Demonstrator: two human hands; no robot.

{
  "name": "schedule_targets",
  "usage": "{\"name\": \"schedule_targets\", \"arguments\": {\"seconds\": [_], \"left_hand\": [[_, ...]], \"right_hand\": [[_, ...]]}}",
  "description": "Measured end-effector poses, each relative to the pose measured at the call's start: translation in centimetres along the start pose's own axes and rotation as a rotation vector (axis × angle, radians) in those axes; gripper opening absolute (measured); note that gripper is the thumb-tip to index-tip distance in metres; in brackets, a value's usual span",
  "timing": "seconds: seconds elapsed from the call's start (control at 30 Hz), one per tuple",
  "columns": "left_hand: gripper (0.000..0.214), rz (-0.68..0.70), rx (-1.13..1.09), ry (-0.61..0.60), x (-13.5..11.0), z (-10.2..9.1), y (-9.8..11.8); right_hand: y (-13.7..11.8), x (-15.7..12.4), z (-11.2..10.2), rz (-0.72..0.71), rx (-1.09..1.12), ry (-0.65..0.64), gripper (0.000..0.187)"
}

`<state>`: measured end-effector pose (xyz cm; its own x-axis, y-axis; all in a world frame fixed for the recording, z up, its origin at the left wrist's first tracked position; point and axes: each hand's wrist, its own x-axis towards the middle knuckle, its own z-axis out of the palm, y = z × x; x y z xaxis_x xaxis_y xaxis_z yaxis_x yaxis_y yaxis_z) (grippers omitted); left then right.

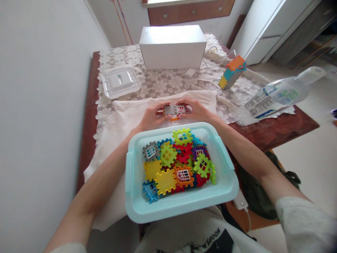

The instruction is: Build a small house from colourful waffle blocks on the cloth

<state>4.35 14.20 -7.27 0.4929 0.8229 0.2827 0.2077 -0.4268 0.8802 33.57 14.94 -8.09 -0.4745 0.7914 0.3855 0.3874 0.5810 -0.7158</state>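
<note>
My left hand (150, 116) and my right hand (196, 109) together grip a small assembly of interlocking plastic tiles (174, 111), grey and red with white window panels and an orange edge below. It rests over a cream cloth (123, 116) on the table. Just in front of my hands sits a light blue plastic tub (223, 175) holding several loose tiles (177, 163) in yellow, green, red, orange, blue, purple and grey.
A white box (172, 46) stands at the table's far side, a clear lid (119, 81) to its left. A built multicolour tile block (232, 71) sits at the back right. A water bottle (276, 96) lies at the right edge. A wall runs along the left.
</note>
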Motion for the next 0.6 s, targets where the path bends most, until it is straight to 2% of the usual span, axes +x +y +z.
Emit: {"name": "schedule_targets", "arguments": {"seconds": [0.17, 0.6], "left_hand": [[0.088, -0.004, 0.005, 0.008, 0.0, 0.1, -0.1], [0.084, -0.028, -0.091, 0.031, 0.1, 0.1, -0.4]], "right_hand": [[-0.1, 0.0, 0.5, 0.002, -0.001, 0.029, 0.047], [0.3, 0.1, 1.4, 0.035, 0.022, 0.067, 0.050]]}}
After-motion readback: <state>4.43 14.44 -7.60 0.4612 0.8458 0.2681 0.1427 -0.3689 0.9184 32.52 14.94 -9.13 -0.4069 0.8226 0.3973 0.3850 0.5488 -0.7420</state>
